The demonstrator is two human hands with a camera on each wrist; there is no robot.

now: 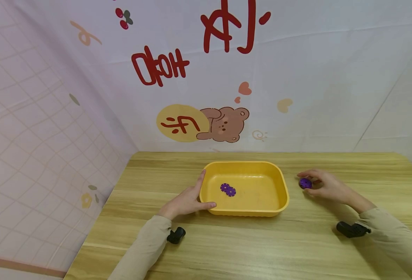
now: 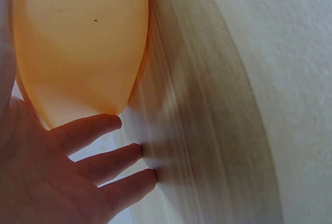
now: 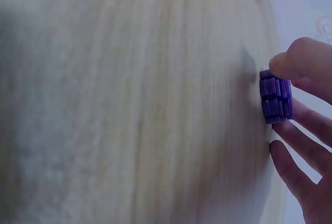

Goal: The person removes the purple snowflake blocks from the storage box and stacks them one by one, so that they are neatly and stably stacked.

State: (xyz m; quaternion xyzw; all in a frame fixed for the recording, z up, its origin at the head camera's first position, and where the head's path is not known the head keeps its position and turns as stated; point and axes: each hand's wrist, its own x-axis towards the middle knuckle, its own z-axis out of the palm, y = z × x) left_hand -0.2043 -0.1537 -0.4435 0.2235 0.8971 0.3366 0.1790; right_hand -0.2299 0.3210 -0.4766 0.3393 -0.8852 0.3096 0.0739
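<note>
A yellow plastic tray (image 1: 255, 212) stands on the wooden table, with two purple notched discs (image 1: 230, 191) overlapping on its floor at the left. My left hand (image 1: 184, 200) holds the tray's left end, its thumb over the near-left rim. In the left wrist view, several fingers (image 2: 83, 133) are spread at the tray's outer wall (image 2: 83, 53). To the right of the tray, my right hand (image 1: 330, 188) pinches a short stack of purple notched discs (image 1: 305, 183) between thumb and fingers. The right wrist view shows the stack (image 3: 276, 97) side-on, low at the tabletop.
The wooden table (image 1: 248, 249) reaches back to a white printed cloth (image 1: 314, 77) hung behind it. Another cloth with a grid pattern (image 1: 23, 136) hangs at the left. Black wrist devices (image 1: 353, 229) sit beneath both sleeves.
</note>
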